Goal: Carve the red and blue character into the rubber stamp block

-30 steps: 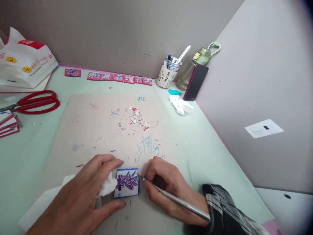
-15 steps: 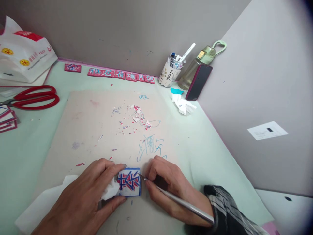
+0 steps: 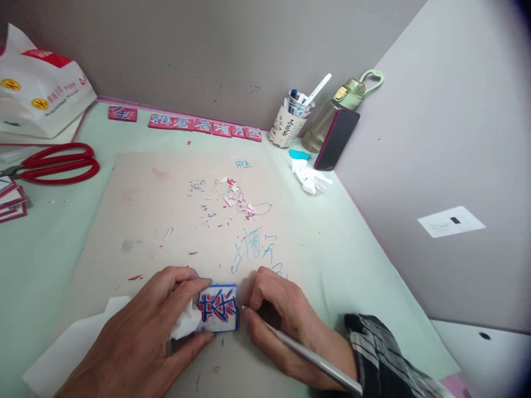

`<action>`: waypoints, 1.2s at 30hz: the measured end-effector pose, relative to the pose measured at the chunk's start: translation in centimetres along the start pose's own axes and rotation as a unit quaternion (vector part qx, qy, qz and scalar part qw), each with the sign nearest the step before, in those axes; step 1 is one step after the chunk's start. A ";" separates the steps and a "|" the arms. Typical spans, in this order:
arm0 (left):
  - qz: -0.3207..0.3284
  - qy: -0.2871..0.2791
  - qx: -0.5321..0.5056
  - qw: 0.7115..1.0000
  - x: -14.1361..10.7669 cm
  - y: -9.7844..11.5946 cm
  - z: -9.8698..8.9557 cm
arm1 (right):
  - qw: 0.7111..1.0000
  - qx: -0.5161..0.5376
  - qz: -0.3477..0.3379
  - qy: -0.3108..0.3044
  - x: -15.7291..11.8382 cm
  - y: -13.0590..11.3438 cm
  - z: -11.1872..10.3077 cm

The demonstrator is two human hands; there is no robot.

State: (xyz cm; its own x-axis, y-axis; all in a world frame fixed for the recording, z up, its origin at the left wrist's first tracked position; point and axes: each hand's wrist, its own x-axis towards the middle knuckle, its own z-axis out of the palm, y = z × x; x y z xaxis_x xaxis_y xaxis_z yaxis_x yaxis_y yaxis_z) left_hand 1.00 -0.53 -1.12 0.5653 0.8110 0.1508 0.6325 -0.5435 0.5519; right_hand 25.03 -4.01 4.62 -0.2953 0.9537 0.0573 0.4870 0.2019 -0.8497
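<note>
A small white tile (image 3: 218, 307) with a blue edge bears a blue character outlined in red and lies on the beige board (image 3: 153, 221). My left hand (image 3: 145, 326) pinches its left side between thumb and fingers, with a crumpled white tissue (image 3: 186, 323) under the palm. Just right of the tile, my right hand (image 3: 286, 320) grips a silver carving knife (image 3: 307, 354) like a pen. The knife's tip is near the tile's right edge; its fine point is hard to make out.
Red and white shavings (image 3: 232, 193) litter the board. Red scissors (image 3: 62, 163) and stacked cards (image 3: 11, 202) lie left. Red tiles (image 3: 203, 126) line the back, near a pen jar (image 3: 288, 121), bottle (image 3: 327, 119), phone (image 3: 337, 139) and tissue (image 3: 311, 178). A bag (image 3: 45, 94) stands back left.
The knife tip has drawn back slightly to the right from the tile's face. My left hand still holds the tile in nearly the same place.
</note>
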 end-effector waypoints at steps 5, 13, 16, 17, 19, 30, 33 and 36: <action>0.005 0.015 0.001 1.000 0.0 -0.2 0.2 | 1.000 0.013 0.012 0.005 0.0 0.1 0.3; 0.010 0.007 0.002 1.000 0.3 0.2 0.1 | 0.999 0.027 0.014 0.009 -0.2 -0.1 0.5; 0.010 0.014 0.003 1.000 0.4 0.3 0.1 | 0.999 0.027 0.018 0.009 -0.2 -0.2 0.6; 0.010 0.016 0.000 1.000 0.4 0.4 0.1 | 0.999 0.027 0.020 0.009 -0.1 -0.2 0.6; 0.009 0.020 -0.004 1.000 0.4 0.4 0.0 | 0.999 0.028 0.025 0.011 -0.1 -0.3 0.7; -0.019 -0.009 -0.023 1.000 0.1 0.3 0.1 | 0.989 0.082 0.126 0.015 0.0 -0.4 0.4; -0.022 -0.014 -0.024 0.999 0.0 0.1 0.2 | 0.988 0.085 0.131 0.014 0.0 -0.3 0.3; -0.015 -0.006 -0.027 1.000 0.0 0.2 0.1 | 0.988 0.084 0.125 0.018 0.0 -0.1 0.3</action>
State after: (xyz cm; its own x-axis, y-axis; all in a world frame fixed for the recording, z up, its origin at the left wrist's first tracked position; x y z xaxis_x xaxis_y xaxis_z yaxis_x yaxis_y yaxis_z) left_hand 1.16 -0.63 -1.10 0.5523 0.8243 0.1241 0.6206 -0.5060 0.5990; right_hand 24.70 -4.16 4.56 -0.1520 0.9770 -0.1495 0.3973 -0.0781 -0.9144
